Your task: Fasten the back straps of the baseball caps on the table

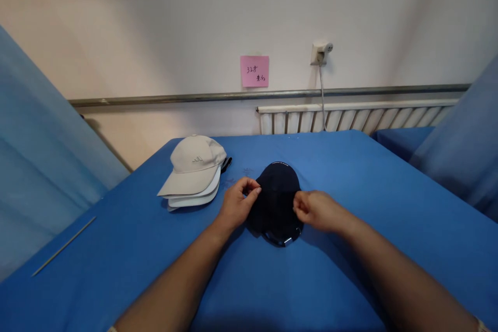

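A black baseball cap (277,199) lies on the blue-covered table in front of me, its brim pointing away and its strap with a small shiny buckle toward me. My left hand (239,201) is at the cap's left side, thumb and fingertips closed in a pinch on its edge. On the opposite side my right hand (315,209) is closed, its curled fingers gripping the cap's right edge. To the left of my left hand rests a stack of light caps, with a beige cap (198,158) on top and paler brims under it.
The blue table cover (373,192) reaches back toward the wall. A thin stick (64,246) lies near the left edge. Blue curtains (35,166) hang at both sides. Behind are a radiator (350,118), a metal pipe (187,97), a plugged-in socket (319,55) and a pink note (254,71).
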A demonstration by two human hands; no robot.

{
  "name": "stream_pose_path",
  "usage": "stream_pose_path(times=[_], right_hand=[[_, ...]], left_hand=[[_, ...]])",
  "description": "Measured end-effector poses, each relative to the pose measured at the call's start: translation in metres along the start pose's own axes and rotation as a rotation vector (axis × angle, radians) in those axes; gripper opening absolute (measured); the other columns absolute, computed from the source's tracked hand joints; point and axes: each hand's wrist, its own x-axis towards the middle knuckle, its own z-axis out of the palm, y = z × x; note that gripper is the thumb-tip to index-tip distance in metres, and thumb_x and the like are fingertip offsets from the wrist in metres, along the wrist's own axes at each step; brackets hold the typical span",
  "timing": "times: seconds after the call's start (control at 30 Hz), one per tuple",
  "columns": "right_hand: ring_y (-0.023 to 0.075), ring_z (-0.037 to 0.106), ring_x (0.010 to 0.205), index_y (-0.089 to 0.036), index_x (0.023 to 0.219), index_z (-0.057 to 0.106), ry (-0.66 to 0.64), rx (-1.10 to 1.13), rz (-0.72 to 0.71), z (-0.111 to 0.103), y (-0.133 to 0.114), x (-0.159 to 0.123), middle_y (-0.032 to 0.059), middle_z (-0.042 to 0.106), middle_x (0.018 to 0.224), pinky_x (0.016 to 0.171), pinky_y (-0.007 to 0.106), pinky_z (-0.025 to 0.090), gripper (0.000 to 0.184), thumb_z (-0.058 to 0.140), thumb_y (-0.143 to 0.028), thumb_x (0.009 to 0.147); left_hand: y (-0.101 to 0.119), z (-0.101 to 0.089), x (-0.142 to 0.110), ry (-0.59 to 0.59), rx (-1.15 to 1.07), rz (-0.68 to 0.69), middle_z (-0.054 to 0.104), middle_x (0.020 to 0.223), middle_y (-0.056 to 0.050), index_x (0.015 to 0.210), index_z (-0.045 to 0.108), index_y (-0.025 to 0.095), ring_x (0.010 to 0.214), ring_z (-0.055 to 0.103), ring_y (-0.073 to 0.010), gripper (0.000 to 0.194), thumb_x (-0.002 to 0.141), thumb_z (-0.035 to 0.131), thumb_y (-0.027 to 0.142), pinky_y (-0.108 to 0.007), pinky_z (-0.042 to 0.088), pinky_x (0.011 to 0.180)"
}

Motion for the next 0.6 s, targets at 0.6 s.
stream_pose_path(times=[0.6], right_hand=[[0.0201,0.064,0.074,-0.017,0.086,0.064,-0.057,-0.268,0.068,0.031,-0.02,0.015,0.01,0.07,0.088,0.06,0.028,0.038,0.014,0.05,-0.017,0.084]], left_hand=[[-0.002,0.003,-0.001,-0.075,0.051,0.01,0.06,0.071,0.001,0.08,0.062,0.018,0.066,0.055,-0.0137,0.013,0.078,0.059,0.03,-0.026,0.043,0.064]])
